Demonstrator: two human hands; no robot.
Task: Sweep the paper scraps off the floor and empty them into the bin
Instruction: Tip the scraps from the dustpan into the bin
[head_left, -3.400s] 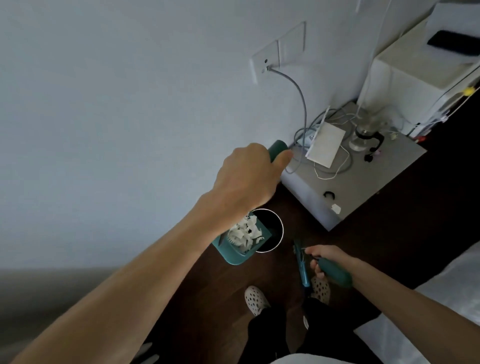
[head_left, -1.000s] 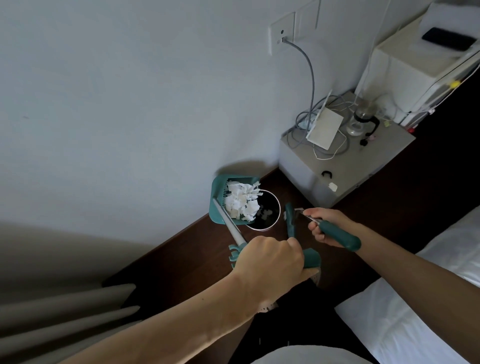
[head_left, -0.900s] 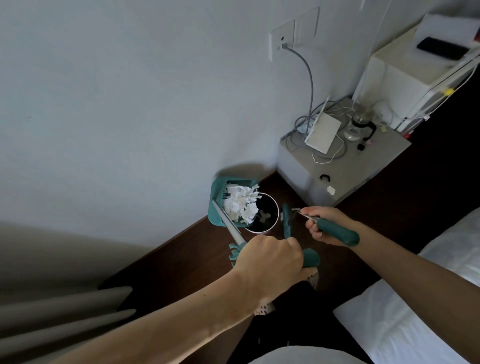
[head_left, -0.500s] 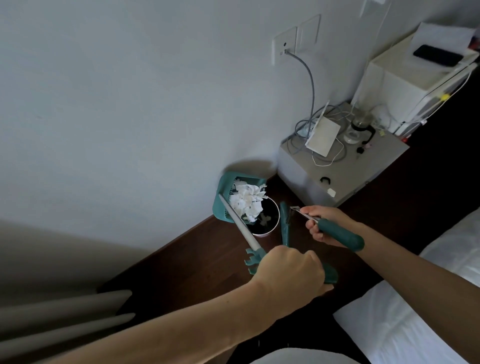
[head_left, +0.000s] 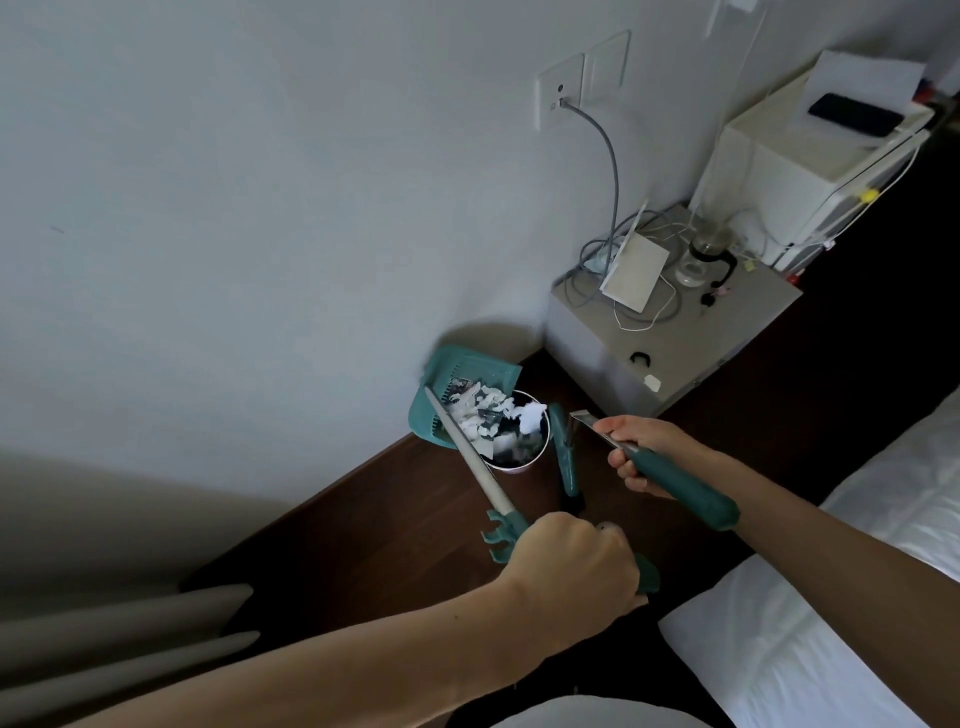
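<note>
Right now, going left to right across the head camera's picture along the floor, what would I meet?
Folded curtain → teal dustpan → white bin → broom head → right hand → grey bedside cabinet → white bedding.

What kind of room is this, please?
Probably a bedroom: white bedding lies at the lower right, a low bedside cabinet stands against the wall, and a small bin sits on the dark wood floor.

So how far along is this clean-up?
Sweeping looks done: the scraps sit in the tilted dustpan. In hand: the left hand tips it by its handle, scraps sliding into the bin. The right hand holds the broom. Left: emptying the rest.
</note>
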